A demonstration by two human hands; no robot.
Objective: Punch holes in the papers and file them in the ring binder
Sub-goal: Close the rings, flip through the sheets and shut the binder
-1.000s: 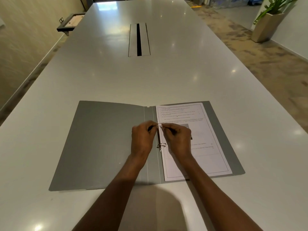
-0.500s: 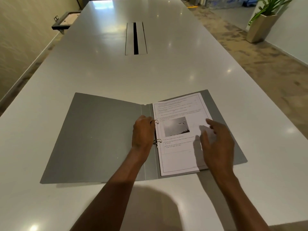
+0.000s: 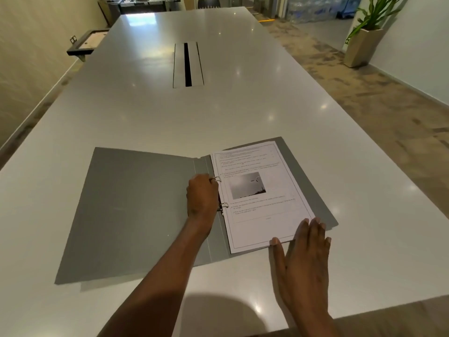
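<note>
A grey ring binder (image 3: 136, 210) lies open on the white table (image 3: 243, 113). Printed papers (image 3: 262, 205) with a photo sit on its right half, threaded on two metal rings (image 3: 222, 206). My left hand (image 3: 201, 198) rests on the spine beside the rings, fingers curled against the ring mechanism; what the fingertips touch is hidden. My right hand (image 3: 303, 249) lies flat with straight fingers at the papers' bottom right corner, thumb at the lower edge. No hole punch is in view.
A cable slot (image 3: 188, 65) runs down the table's middle. A dark framed tray (image 3: 85, 43) juts from the left wall. A potted plant (image 3: 364, 42) stands on the floor at the right. The table's near edge runs just under my right wrist.
My right hand left the rings and moved down to the papers' bottom right corner. The left hand stayed at the rings. The camera view shifted, so the binder appears turned.
</note>
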